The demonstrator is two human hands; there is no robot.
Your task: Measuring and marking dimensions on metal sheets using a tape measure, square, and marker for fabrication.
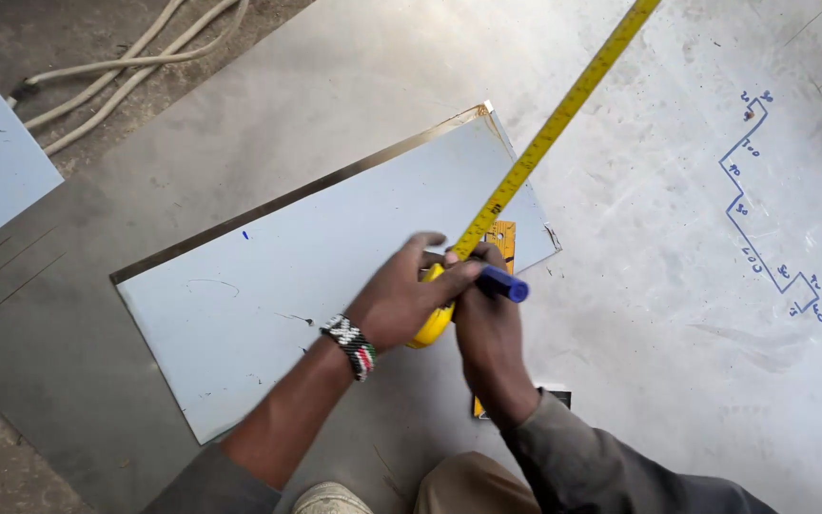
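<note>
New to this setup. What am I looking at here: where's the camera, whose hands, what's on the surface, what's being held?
There is no machine here: a person works with two bare hands. The single picture comes from a camera worn on the person's head, looking down.

The left hand, with a beaded wristband, holds a yellow tape measure case. Its yellow blade runs up and right, out of the picture. The right hand holds a blue marker next to the case.

Under the hands lies a pale rectangular sheet, on top of a larger grey metal sheet that carries a blue hand-drawn stepped outline. Pale hoses lie on the ground at top left.
</note>
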